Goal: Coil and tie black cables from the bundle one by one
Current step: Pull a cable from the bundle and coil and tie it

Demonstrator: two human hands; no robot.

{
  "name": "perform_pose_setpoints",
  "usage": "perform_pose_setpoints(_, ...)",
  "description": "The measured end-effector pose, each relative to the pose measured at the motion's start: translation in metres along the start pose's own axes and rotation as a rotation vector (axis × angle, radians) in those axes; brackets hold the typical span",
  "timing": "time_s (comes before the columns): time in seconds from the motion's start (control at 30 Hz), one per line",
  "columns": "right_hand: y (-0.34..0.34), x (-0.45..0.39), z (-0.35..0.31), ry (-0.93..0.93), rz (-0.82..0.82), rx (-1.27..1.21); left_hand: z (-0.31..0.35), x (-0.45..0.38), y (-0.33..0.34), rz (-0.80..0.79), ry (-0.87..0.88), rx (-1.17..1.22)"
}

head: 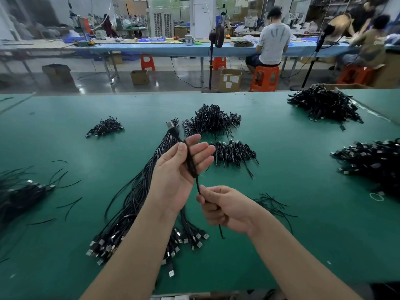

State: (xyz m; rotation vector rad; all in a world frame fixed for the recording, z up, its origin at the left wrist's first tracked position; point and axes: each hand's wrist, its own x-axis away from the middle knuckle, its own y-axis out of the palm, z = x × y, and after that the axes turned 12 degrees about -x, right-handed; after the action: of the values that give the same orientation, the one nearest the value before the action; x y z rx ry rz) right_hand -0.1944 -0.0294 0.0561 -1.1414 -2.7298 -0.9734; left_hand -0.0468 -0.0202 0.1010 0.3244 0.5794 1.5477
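Observation:
My left hand (pixel 184 165) is raised palm up with straight fingers, and a black cable (pixel 191 163) is looped lengthwise around the palm, its thumb pressing the loops. The cable's plug end sticks up past the fingertips. My right hand (pixel 223 207) is curled round the same cable just below, and the cable's tail hangs out under the fist. Beneath both arms lies the long bundle of black cables (pixel 134 204) on the green table (pixel 292 224), with USB plugs fanned out at its near end.
Heaps of coiled black cables sit at centre (pixel 213 120), just right of my left hand (pixel 233 153), far left (pixel 105 127), back right (pixel 324 105) and right edge (pixel 372 161). Loose tie wires (pixel 270 204) lie by my right wrist. Another cable bundle (pixel 19 195) lies at left. People work beyond.

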Motion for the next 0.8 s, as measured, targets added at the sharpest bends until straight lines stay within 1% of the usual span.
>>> perform_pose_setpoints(0.1,-0.004,-0.001,-0.001,0.033,-0.015,0.007,-0.002,0.001,-0.001,-0.034,0.003,-0.040)
perform_pose_setpoints(0.17,-0.011,0.000,-0.006,0.082,-0.008,-0.041,-0.002,0.003,-0.004,-0.076,-0.019,-0.089)
perform_pose_setpoints(0.27,-0.019,0.003,-0.016,0.191,-0.035,-0.191,-0.002,0.012,-0.007,-0.255,-0.078,-0.162)
perform_pose_setpoints(0.33,-0.021,0.002,-0.022,0.201,-0.051,-0.208,-0.005,0.018,-0.010,-0.367,-0.112,-0.229)
perform_pose_setpoints(0.43,-0.021,0.001,-0.031,0.189,0.010,-0.189,-0.010,0.024,-0.015,-0.429,-0.119,-0.403)
perform_pose_setpoints(0.5,-0.021,0.002,-0.039,0.191,0.042,-0.104,-0.012,0.026,-0.019,-0.446,-0.119,-0.549)
perform_pose_setpoints(0.57,-0.020,0.004,-0.046,0.182,0.067,0.070,-0.012,0.026,-0.023,-0.445,-0.130,-0.646)
perform_pose_setpoints(0.63,-0.017,0.006,-0.053,0.181,0.076,0.223,-0.011,0.026,-0.026,-0.455,-0.148,-0.697)
perform_pose_setpoints(0.73,-0.013,0.011,-0.067,0.187,0.098,0.373,-0.010,0.027,-0.030,-0.491,-0.167,-0.770)
perform_pose_setpoints(0.8,-0.011,0.013,-0.074,0.195,0.159,0.495,-0.011,0.027,-0.032,-0.499,-0.175,-0.828)
